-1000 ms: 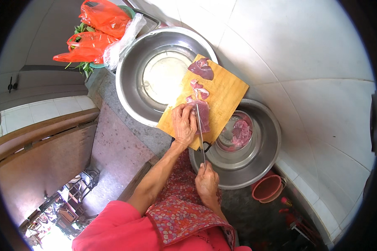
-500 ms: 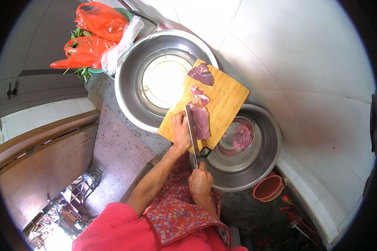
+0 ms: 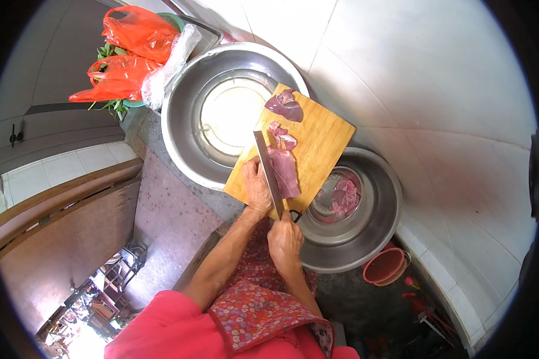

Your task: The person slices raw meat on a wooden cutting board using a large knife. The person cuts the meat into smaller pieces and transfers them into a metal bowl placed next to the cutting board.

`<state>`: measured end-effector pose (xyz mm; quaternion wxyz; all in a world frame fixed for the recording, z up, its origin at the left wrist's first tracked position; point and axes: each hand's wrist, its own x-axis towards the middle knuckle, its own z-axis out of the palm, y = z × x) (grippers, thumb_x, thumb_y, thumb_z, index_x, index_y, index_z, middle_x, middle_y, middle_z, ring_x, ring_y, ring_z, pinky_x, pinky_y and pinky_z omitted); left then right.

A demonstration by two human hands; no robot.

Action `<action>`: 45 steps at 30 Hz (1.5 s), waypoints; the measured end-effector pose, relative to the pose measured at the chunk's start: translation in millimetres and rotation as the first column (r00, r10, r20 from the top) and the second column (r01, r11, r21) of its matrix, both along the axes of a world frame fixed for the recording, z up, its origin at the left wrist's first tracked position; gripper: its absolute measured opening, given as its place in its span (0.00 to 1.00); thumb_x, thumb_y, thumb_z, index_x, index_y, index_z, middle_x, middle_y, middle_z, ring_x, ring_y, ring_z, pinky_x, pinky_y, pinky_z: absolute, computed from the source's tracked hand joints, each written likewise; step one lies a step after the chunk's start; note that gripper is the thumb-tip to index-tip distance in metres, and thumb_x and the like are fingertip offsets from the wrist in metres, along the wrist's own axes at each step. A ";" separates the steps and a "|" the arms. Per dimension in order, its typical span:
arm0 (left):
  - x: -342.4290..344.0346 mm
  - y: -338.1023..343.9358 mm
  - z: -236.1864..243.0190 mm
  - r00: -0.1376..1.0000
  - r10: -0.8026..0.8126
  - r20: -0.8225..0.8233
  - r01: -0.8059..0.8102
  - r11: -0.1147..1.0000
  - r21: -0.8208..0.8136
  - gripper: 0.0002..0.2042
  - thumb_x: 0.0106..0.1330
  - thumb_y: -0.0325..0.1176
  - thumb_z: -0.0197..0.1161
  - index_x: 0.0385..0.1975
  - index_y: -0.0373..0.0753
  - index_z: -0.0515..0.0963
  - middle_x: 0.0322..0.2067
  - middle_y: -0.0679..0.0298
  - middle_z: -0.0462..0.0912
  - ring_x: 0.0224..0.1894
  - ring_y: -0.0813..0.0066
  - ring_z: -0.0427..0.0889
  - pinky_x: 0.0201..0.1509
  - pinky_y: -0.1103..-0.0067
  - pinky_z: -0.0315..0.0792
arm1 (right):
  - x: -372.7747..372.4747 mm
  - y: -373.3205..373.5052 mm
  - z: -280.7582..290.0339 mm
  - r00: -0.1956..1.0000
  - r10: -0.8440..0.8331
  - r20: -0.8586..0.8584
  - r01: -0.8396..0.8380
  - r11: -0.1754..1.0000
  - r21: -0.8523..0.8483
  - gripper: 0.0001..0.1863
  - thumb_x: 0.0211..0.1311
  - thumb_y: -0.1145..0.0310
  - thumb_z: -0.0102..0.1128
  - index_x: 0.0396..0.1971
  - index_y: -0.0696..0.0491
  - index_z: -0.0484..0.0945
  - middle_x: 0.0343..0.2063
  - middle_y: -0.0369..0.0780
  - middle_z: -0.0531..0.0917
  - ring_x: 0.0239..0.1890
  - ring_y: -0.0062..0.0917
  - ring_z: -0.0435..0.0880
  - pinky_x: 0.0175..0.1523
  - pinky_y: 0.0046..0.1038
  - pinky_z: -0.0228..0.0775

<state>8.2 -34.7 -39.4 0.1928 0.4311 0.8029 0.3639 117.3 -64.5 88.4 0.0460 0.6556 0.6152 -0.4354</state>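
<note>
My right hand (image 3: 285, 239) is wrapped round the handle of a long-bladed kitchen knife (image 3: 267, 169). The blade runs along the left edge of a slab of raw pinkish-red meat (image 3: 284, 172) on a wooden cutting board (image 3: 321, 140). Just left of the blade, my left hand (image 3: 257, 188) rests on the board with curled fingers; whatever lies under the fingertips is hidden. Farther up the board sit a small pale-pink scrap of meat (image 3: 282, 136) and a darker red piece (image 3: 285, 106).
The board lies across a large metal basin (image 3: 176, 134) holding clear liquid. A second metal basin (image 3: 384, 218), at the right, contains cut meat (image 3: 345, 196). Orange plastic bags (image 3: 139, 33) with greens stand at the upper left. A red bucket (image 3: 384, 266) is on the floor near the tiled wall.
The knife has slid forward, away from me, along the meat's left edge, its tip now farther up the board. My right hand has moved slightly forward; my left hand stays nearly in place.
</note>
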 end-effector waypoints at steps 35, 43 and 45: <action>-13.6 -6.8 23.4 0.995 -0.091 0.029 0.091 0.996 -0.011 0.13 0.65 0.29 0.63 0.48 0.35 0.74 0.50 0.48 0.73 0.55 0.46 0.73 0.60 0.61 0.68 | 77.5 -68.0 -5.6 0.998 -0.034 0.050 0.041 0.990 -0.135 0.13 0.68 0.67 0.51 0.34 0.64 0.78 0.27 0.62 0.81 0.34 0.61 0.81 0.39 0.55 0.71; 2.1 -0.9 50.3 0.997 -0.064 -0.045 0.053 0.977 -0.207 0.27 0.54 0.29 0.66 0.56 0.31 0.68 0.54 0.41 0.70 0.58 0.40 0.70 0.64 0.58 0.66 | 103.9 -81.3 14.0 0.983 0.062 0.172 -0.042 0.992 -0.120 0.12 0.66 0.68 0.53 0.36 0.61 0.80 0.25 0.59 0.82 0.32 0.58 0.83 0.39 0.54 0.74; -1.1 4.2 53.7 0.999 -0.015 0.037 0.024 0.963 -0.268 0.26 0.53 0.26 0.64 0.55 0.31 0.68 0.55 0.39 0.69 0.57 0.39 0.70 0.64 0.58 0.66 | 112.8 -78.9 16.6 0.992 0.057 0.111 -0.050 0.997 -0.063 0.12 0.67 0.67 0.53 0.36 0.61 0.80 0.24 0.58 0.82 0.31 0.58 0.83 0.38 0.53 0.73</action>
